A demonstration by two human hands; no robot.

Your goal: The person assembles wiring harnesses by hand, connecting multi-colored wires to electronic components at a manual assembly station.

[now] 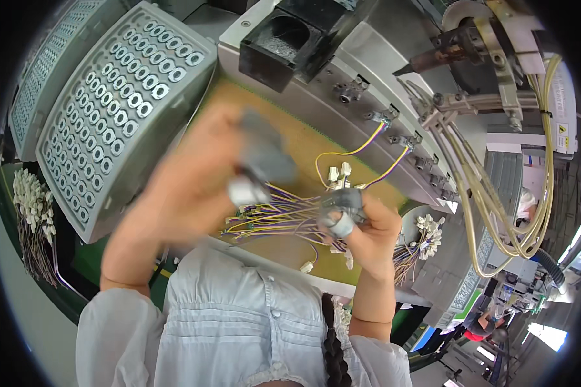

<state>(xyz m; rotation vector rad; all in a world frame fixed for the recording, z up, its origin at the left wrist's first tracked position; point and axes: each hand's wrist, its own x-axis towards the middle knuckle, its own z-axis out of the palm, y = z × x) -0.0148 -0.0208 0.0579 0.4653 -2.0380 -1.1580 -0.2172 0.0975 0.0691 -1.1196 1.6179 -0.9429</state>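
Workshop machinery crowds around your bench: a grey tray [203, 55] of ring-shaped metal parts tilts at your left, and a metal fixture [368, 84] runs along the far edge of the tan mat [290, 132]. Above the fixture, at the right, hangs a pointed tool [426, 61] with pale tubes [474, 193] looping down beside it.

Your thing is the pile of yellow and purple wires [287, 219], lying across the mat between your hands, with white connectors [334, 174] at its far right and a few more at its near side. Two leads run up to the fixture, their ends seated in its small clamps [384, 121].

Your left hand [206, 171] is over the left of the pile and shows as a blur; its thumb and forefinger, capped in white and grey covers, look parted, but I cannot tell whether they hold anything. Your right hand [373, 235] is at the right end of the pile, its covered tips drawn close together; whether a wire sits between them, I cannot tell.

Judging by this layout, you handle single leads best by lifting each near its connector and easing it free along its length. Pull gently, since tangled neighbours could drag along, and keep the two clamped leads slack so that their ends stay seated.
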